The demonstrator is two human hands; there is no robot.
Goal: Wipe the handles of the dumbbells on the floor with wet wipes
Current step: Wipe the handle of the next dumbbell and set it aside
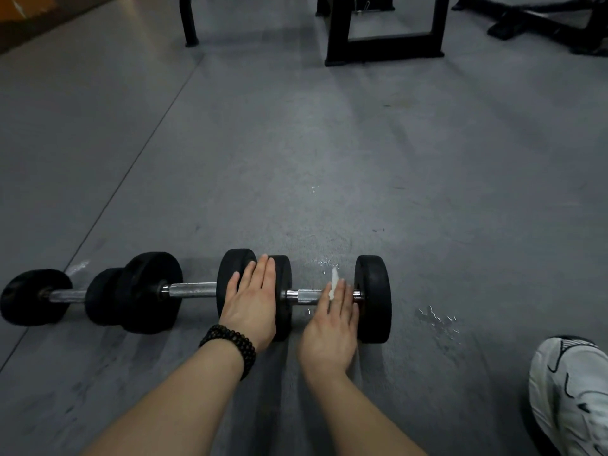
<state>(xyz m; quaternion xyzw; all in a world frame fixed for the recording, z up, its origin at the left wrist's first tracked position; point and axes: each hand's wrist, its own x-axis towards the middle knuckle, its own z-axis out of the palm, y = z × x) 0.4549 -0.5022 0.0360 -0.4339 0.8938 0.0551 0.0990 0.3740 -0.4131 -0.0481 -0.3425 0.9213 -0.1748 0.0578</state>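
Left hand [251,301] flat on the plates [279,291], bracing; right hand [332,327] flat, pressing wet wipe [334,286] onto chrome handle [307,296]. Better to wrap and twist, probably.

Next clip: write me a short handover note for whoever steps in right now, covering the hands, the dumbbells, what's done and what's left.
Left hand: flat, fingers straight, resting on the inner plates where the middle dumbbell meets the right dumbbell, steadying them.
Right hand: fingers straight, pressing the wet wipe onto the right dumbbell's handle.
Left dumbbell lies in line with the others on the floor.
Done: cannot tell which handles are already wiped; wet spots show on the floor.
Left: finish this handle, then check the other two.
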